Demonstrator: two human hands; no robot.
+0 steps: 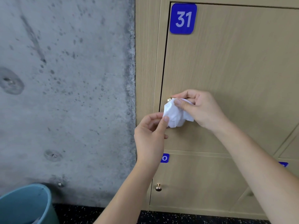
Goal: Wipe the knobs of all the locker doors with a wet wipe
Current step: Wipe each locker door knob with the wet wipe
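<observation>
A crumpled white wet wipe (174, 114) hangs in front of the beige locker door marked 31 (226, 65). My right hand (199, 107) pinches its upper part and holds it against the gold knob (169, 99), of which only the left edge shows. My left hand (150, 135) pinches the wipe's lower left corner between thumb and forefinger. A second gold knob (158, 187) sits uncovered on the door below, under my left forearm.
A rough grey concrete wall (64, 94) fills the left half. A blue bin (25, 204) stands at the bottom left on a dark speckled floor (161, 217). More locker doors continue to the right and below.
</observation>
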